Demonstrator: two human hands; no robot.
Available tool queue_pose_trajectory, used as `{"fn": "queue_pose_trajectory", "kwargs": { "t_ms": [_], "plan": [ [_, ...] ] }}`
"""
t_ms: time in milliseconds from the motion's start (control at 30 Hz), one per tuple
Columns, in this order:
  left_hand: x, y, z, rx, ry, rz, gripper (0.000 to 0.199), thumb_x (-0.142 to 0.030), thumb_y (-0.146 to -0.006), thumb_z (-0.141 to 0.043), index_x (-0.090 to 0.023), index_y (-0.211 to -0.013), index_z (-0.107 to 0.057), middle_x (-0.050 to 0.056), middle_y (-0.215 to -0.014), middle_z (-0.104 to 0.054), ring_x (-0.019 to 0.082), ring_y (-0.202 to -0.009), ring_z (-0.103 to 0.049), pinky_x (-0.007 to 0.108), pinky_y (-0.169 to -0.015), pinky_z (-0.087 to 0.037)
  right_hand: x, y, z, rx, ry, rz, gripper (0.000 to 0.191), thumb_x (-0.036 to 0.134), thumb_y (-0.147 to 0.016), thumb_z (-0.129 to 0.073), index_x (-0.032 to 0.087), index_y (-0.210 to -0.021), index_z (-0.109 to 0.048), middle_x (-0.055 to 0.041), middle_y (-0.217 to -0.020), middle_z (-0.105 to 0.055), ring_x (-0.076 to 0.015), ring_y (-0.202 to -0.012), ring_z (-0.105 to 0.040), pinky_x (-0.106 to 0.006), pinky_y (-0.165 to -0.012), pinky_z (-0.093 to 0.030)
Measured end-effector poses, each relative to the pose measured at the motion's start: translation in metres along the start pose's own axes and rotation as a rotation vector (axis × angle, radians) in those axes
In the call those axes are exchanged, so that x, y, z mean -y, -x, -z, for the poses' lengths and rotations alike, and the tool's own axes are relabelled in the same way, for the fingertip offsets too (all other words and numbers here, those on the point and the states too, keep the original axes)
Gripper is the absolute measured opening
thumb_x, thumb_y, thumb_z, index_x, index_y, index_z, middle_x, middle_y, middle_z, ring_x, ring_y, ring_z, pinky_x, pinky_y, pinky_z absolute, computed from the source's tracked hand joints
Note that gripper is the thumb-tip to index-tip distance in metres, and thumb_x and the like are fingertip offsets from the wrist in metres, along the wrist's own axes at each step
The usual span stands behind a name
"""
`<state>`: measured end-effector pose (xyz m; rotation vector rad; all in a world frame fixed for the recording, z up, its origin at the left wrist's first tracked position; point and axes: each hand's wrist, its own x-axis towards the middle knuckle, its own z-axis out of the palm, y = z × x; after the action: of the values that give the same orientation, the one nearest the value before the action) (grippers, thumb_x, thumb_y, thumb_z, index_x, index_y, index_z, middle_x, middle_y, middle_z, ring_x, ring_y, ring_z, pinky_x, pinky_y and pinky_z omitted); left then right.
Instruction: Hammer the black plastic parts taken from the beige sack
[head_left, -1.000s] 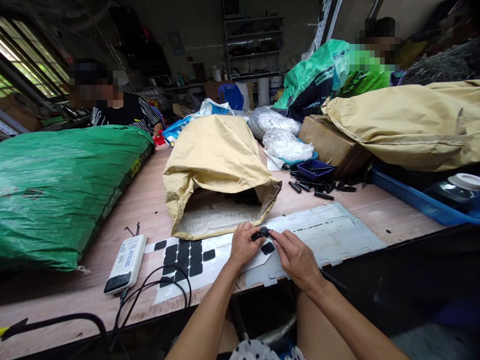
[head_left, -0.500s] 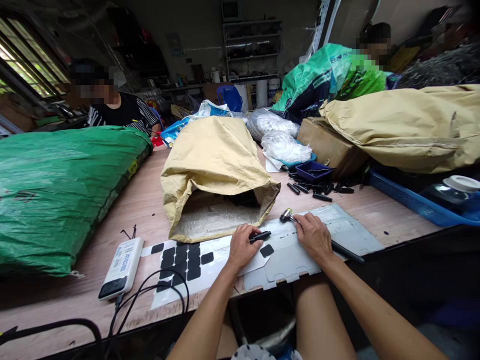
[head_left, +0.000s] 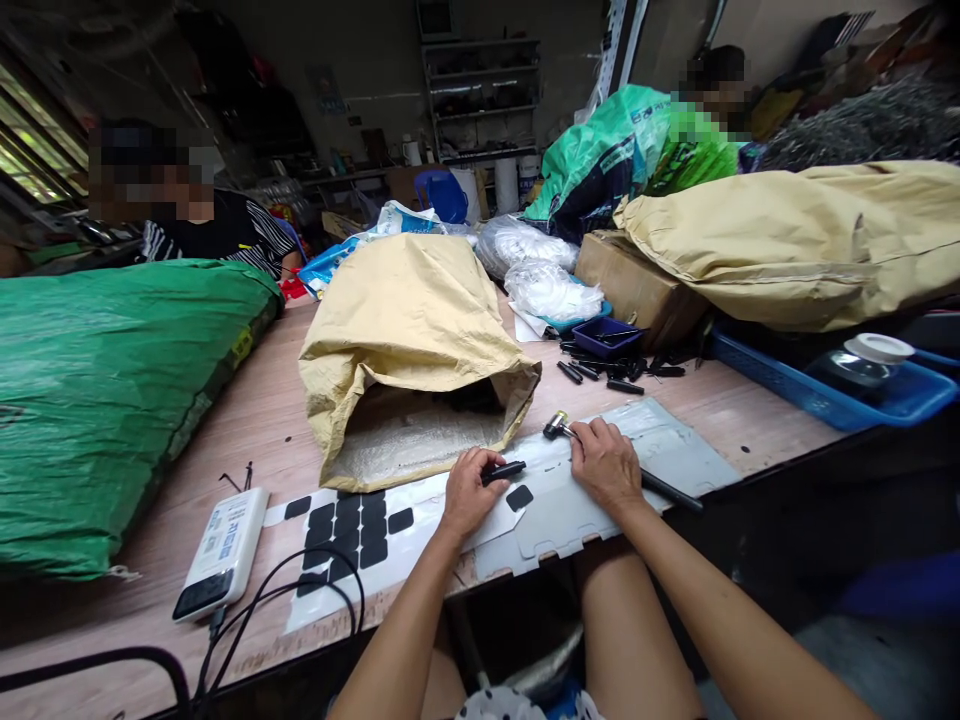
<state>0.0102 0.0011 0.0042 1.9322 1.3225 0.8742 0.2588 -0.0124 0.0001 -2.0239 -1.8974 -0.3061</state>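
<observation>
My left hand is closed on a short black cylindrical piece above the grey sheet. Under my right hand lies a small hammer, its yellow-and-black head showing at the left of my fingers and its black handle at the right. My right fingers are wrapped round it. A black rounded square sits just right of my left hand. Several more black squares lie on a white sheet at the left. The grey sheet is under both hands.
An open tan sack stands behind my left hand. A green sack and a white power bank with black cables are at left. Black pieces surround a purple tray. A blue basket is at right. Two people are beyond the table.
The whole view has shifted, so the table things appear further left. Both hands keep their hold, with little visible change in their position on the sheet.
</observation>
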Motion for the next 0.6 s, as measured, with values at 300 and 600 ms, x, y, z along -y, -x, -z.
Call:
{"fn": "queue_pose_trajectory", "kwargs": {
  "t_ms": [300,600],
  "plan": [
    [0.004,0.000,0.002,0.028,0.011,0.006,0.020,-0.035,-0.091,-0.061,-0.022,-0.101,-0.072,0.003,-0.100,-0.070,0.024,-0.100,-0.059,0.038,-0.091,-0.043,0.001,-0.001,0.001,0.014,0.018,-0.014,0.019,0.027,-0.096,-0.053,0.021,-0.108,-0.066,-0.0081,-0.100,-0.061,-0.0226,-0.095,-0.048,-0.034,-0.075,-0.027],
    [-0.043,0.043,0.027,0.133,0.315,0.003,0.023,-0.039,-0.094,-0.059,-0.021,-0.104,-0.069,0.005,-0.105,-0.068,0.023,-0.104,-0.059,0.035,-0.097,-0.042,0.003,-0.002,0.002,0.044,0.026,-0.040,0.019,0.028,-0.096,-0.053,0.021,-0.108,-0.066,-0.0088,-0.103,-0.060,-0.0231,-0.098,-0.049,-0.034,-0.076,-0.028]
  ]
}}
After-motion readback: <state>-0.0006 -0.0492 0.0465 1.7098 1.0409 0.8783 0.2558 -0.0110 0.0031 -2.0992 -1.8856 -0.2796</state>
